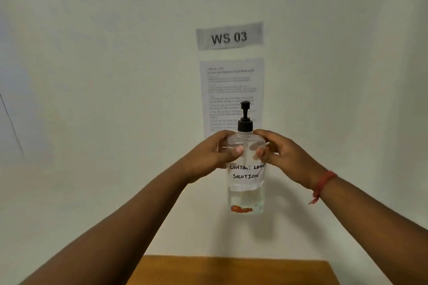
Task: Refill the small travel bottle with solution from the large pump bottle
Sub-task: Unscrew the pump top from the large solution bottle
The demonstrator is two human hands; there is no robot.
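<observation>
A large clear pump bottle with a black pump head is held upright in the air in front of the wall. A white label on it reads "CONTACT LENS SOLUTION". Clear liquid fills its lower part. My left hand grips the bottle's shoulder from the left, thumb across the front. My right hand grips the shoulder from the right; a red thread band circles that wrist. No small travel bottle is in view.
A wooden table top shows at the bottom edge, below the bottle. On the white wall behind hang a "WS 03" sign and a printed instruction sheet.
</observation>
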